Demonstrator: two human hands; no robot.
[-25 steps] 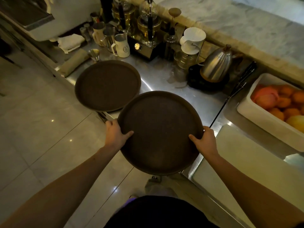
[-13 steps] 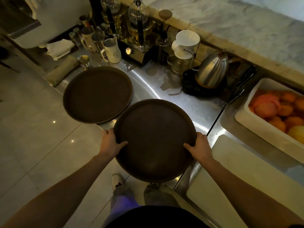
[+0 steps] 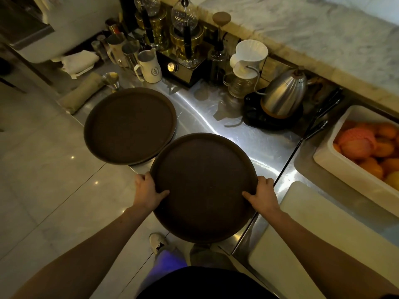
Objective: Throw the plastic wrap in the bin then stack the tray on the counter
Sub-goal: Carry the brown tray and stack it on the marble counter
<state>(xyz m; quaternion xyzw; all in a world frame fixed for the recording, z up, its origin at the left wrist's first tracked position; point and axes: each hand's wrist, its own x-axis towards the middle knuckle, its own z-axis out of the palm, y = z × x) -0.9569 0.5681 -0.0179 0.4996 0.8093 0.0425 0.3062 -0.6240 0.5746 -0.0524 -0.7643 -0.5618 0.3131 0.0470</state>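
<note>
A round brown tray (image 3: 205,186) covers the near edge of the steel tabletop (image 3: 254,139) and overlaps the rim of a second tray (image 3: 129,126) at left. The fingers of both hands curl out of sight beneath it. At right, a white tub of oranges (image 3: 336,160) runs off the frame; the glass brewers (image 3: 185,16) are cropped at top.

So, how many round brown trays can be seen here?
2. One tray is held by the left hand and the right hand. The other tray lies on the steel counter; more might be stacked under it.
</note>
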